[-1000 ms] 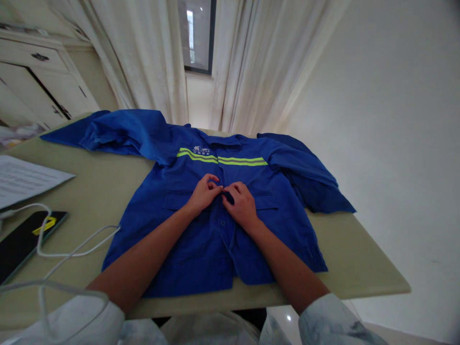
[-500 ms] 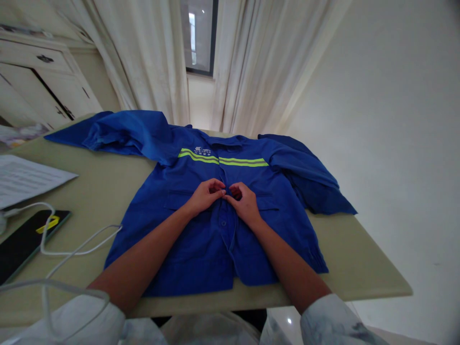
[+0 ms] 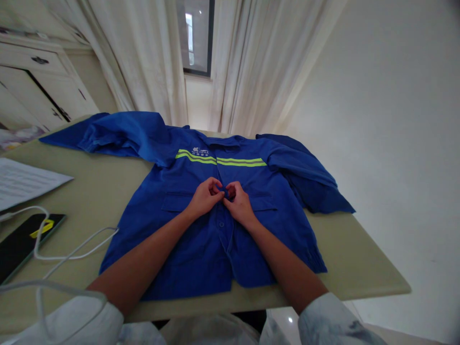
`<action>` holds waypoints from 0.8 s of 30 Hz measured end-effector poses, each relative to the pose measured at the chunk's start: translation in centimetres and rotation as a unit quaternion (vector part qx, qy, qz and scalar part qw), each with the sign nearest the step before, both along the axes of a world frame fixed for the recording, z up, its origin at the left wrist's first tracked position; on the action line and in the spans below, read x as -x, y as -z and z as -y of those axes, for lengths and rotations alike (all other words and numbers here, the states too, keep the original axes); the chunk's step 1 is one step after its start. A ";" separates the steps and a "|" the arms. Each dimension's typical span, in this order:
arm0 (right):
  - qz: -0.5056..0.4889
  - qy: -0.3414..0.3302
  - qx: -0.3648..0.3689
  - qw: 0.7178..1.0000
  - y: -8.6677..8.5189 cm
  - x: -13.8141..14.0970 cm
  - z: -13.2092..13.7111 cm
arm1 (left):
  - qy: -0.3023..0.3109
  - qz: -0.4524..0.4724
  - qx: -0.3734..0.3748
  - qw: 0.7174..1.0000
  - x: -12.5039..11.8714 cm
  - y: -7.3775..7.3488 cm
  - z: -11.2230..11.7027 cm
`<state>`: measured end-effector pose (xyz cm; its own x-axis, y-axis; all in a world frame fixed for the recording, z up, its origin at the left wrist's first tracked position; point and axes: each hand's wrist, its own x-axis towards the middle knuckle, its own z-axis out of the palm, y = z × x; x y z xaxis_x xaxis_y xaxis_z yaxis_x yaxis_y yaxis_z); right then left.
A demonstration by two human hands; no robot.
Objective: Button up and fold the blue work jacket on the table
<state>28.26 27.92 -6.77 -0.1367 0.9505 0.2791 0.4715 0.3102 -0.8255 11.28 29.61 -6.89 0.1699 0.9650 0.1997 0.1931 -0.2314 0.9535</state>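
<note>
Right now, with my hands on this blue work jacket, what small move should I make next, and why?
Probably draw the front edges together and fasten them there: your left hand and right hand meet, pinching the jacket's placket, and the edges gap below them.

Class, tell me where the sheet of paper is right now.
In the head view, the paper lies at the left of the table, left of the blue jacket and just beyond the white cable.

- Room in a home, by the look of it
- Cream cabinet (image 3: pixel 39 81) with dark drawer pulls
- Long white curtains (image 3: pixel 143 62) beside a window (image 3: pixel 196 38)
- Pale table (image 3: pixel 345 254) holding a printed sheet (image 3: pixel 25 189) and a white cable (image 3: pixel 72 251) (everyday household clutter)
</note>
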 end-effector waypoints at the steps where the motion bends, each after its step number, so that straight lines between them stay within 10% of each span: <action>1: 0.013 -0.001 0.001 1.000 -0.1 0.1 0.1 | -0.013 -0.014 0.000 1.000 -0.2 0.2 0.0; 24: -0.029 0.038 -0.025 0.999 0.4 -1.5 -0.7 | 0.043 -0.247 -0.171 0.953 1.1 0.2 1.1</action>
<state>29.79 28.65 -7.19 -0.0475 0.9422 0.3316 0.4470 0.3169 -0.8365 10.14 28.49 -7.11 0.4002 0.8364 0.3746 0.5656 -0.5470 0.6172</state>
